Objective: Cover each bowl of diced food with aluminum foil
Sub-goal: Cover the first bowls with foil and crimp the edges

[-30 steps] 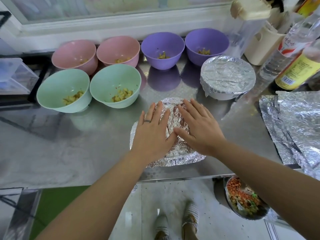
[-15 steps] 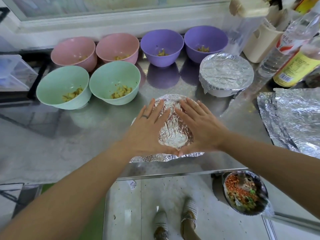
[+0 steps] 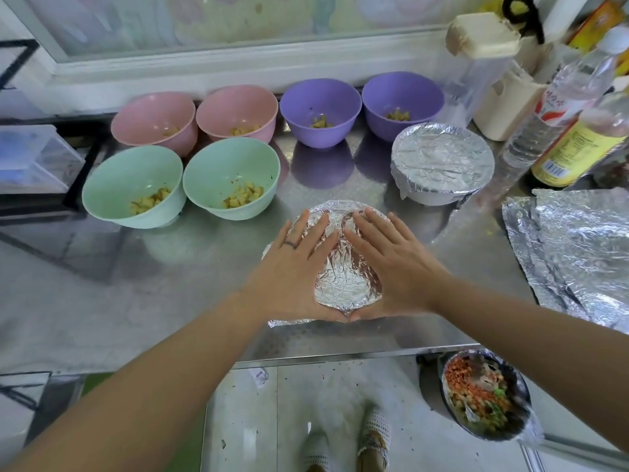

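Note:
A sheet of aluminum foil lies over a bowl near the front edge of the steel counter; the bowl itself is hidden. My left hand and my right hand press flat on the foil's two sides, fingers straight, thumbs meeting at the near rim. Behind to the right stands a foil-covered bowl. Uncovered bowls of diced food stand at the back: two green bowls, two pink bowls and two purple bowls.
Loose foil sheets lie at the right edge. Bottles and a cream container crowd the back right corner. A bowl of mixed diced food sits below the counter on the right. My feet show on the floor.
Both hands slid apart from the middle of the foil to its sides, thumbs now meeting at the near rim. The foil has been moulded rounder over the bowl.

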{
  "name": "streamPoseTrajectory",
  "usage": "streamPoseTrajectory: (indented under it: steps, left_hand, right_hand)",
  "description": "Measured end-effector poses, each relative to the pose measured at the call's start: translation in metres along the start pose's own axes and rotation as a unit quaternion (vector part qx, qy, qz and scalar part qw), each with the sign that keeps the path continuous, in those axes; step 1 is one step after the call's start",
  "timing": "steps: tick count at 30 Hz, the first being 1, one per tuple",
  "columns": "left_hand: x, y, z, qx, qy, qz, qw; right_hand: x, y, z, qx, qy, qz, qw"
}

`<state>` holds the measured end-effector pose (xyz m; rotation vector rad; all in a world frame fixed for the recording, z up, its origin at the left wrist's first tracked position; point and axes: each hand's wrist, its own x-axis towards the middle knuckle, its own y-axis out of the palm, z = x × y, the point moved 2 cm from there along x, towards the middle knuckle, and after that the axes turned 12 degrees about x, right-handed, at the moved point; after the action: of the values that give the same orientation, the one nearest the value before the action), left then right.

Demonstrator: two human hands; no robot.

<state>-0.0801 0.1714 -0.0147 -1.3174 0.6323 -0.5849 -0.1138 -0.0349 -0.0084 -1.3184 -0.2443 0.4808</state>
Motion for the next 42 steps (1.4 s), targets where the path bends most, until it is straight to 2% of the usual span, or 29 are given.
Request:
streamPoseTrajectory:
  steps: [4,7,9,11,13,17,19,22,24,27,30,33,35,37,42]
  left_hand:
    - [-0.008,-0.012,0.000,0.011,-0.014,0.013,1.000]
    - [-0.014,-0.018,-0.004,-0.141,-0.117,-0.025,0.983]
    - [-0.013,-0.013,-0.013,-0.277,-0.218,-0.077,0.933]
    - [-0.010,-0.006,-0.024,-0.372,-0.298,-0.114,0.872]
    - [-0.007,-0.001,-0.031,-0.403,-0.342,-0.135,0.838]
    - [-0.005,0.003,-0.034,-0.402,-0.362,-0.164,0.825]
    - [-0.006,0.006,-0.035,-0.430,-0.368,-0.179,0.805]
    - [-0.007,0.010,-0.038,-0.465,-0.382,-0.207,0.771]
    - [-0.006,0.009,-0.039,-0.475,-0.385,-0.210,0.763]
    - [-0.008,0.007,-0.037,-0.479,-0.376,-0.183,0.772]
    - [-0.011,-0.007,-0.022,-0.454,-0.357,-0.191,0.794]
    - [0.011,-0.018,0.005,-0.370,-0.310,-0.201,0.852]
    - [0.032,-0.017,0.015,-0.334,-0.255,-0.152,0.895]
    - [0.045,-0.011,0.017,-0.309,-0.210,-0.113,0.921]
    - [0.048,-0.002,0.019,-0.285,-0.193,-0.108,0.933]
  right_hand:
    - [-0.005,-0.011,-0.003,0.035,0.006,-0.016,0.999]
    - [-0.004,-0.018,-0.001,0.161,0.068,-0.100,0.980]
    - [0.001,-0.012,0.002,0.285,0.136,-0.178,0.932]
    - [0.007,-0.003,0.003,0.360,0.192,-0.230,0.883]
    - [0.012,0.003,0.005,0.363,0.222,-0.248,0.871]
    - [0.014,0.008,0.003,0.338,0.226,-0.261,0.875]
    - [0.014,0.011,0.001,0.348,0.224,-0.264,0.871]
    - [0.013,0.014,0.000,0.392,0.229,-0.282,0.845]
    - [0.013,0.016,-0.001,0.424,0.223,-0.297,0.826]
    - [0.013,0.016,-0.003,0.437,0.221,-0.277,0.827]
    - [0.013,0.001,-0.008,0.384,0.202,-0.252,0.865]
    - [0.030,-0.022,-0.011,0.289,0.128,-0.244,0.917]
    - [0.049,-0.025,-0.010,0.250,0.093,-0.173,0.948]
    - [0.061,-0.021,-0.009,0.221,0.092,-0.121,0.963]
    - [0.068,-0.014,-0.010,0.189,0.100,-0.123,0.969]
